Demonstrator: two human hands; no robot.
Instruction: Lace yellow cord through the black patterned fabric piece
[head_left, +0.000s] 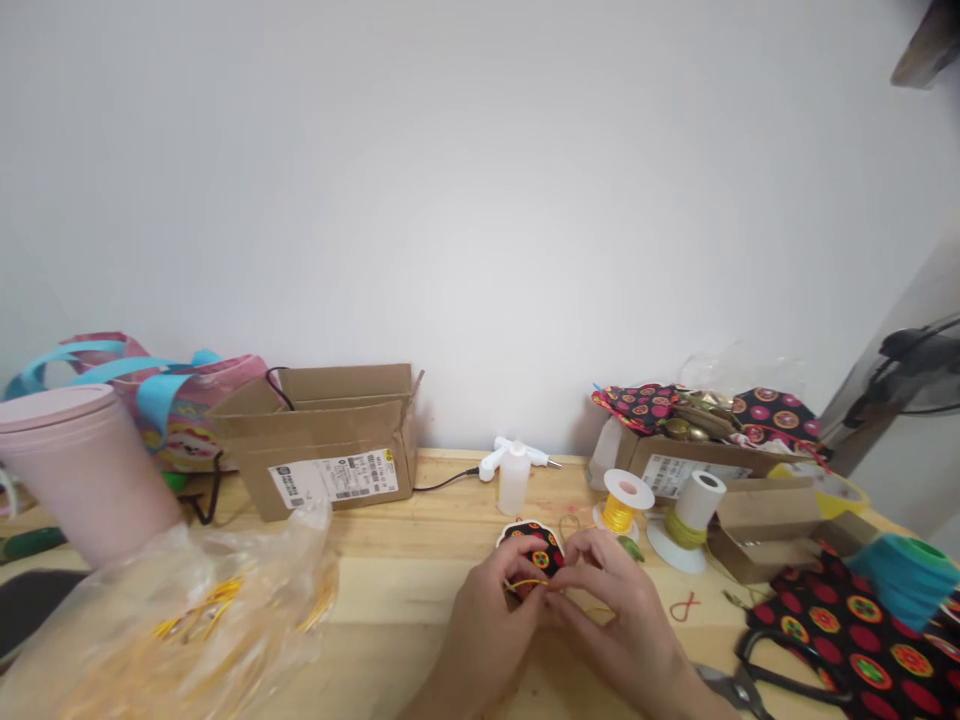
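Observation:
My left hand [493, 610] and my right hand [611, 600] meet at the front middle of the wooden table, fingertips almost touching. Both pinch a thin yellow cord [527, 582], which runs between the fingers. Just behind the fingers is a small black fabric piece [541, 545] printed with red, orange and green flowers and edged in white. My fingers hide its near part, so I cannot tell whether the cord is fastened to it.
Behind stand a white bottle [514, 480], a yellow cord spool [619, 510] and an olive spool [686, 525]. Scissors [739, 685] and patterned fabric [832, 630] lie right. Left are a plastic bag [247, 580], a cardboard box [322, 440] and a pink tumbler [90, 470].

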